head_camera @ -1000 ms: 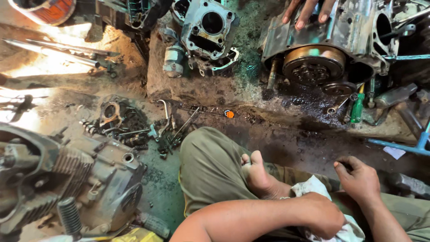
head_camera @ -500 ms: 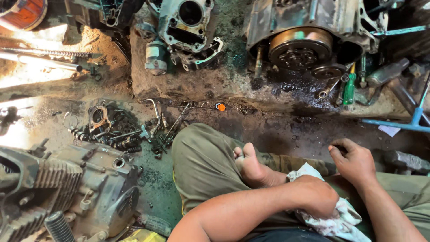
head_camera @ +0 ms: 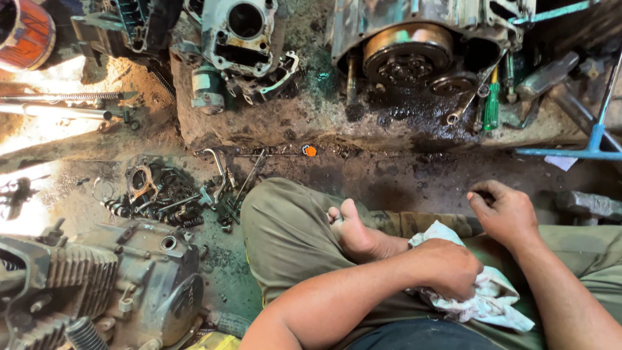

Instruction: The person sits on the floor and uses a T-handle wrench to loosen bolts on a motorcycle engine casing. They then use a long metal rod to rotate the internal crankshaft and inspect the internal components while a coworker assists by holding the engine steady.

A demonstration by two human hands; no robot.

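I sit cross-legged on an oily floor in olive trousers, one bare foot (head_camera: 353,233) resting on my thigh. My left hand (head_camera: 447,269) reaches across my lap and is closed on a white rag (head_camera: 483,301) with dark stains. My right hand (head_camera: 505,210) rests just beyond it at my knee. Its fingers are curled inward toward the dirty ground, and I see nothing held in them.
An engine crankcase with a round clutch (head_camera: 408,55) and a cylinder block (head_camera: 243,39) sit on the raised ledge ahead. A green screwdriver (head_camera: 492,104) and a blue metal bar (head_camera: 586,146) lie right. A finned engine (head_camera: 97,285) sits near left, beside loose greasy parts (head_camera: 162,191).
The view has tilted down, so the engines sit higher in frame. Another person's hand at the top edge is gone from view. My hands have barely shifted.
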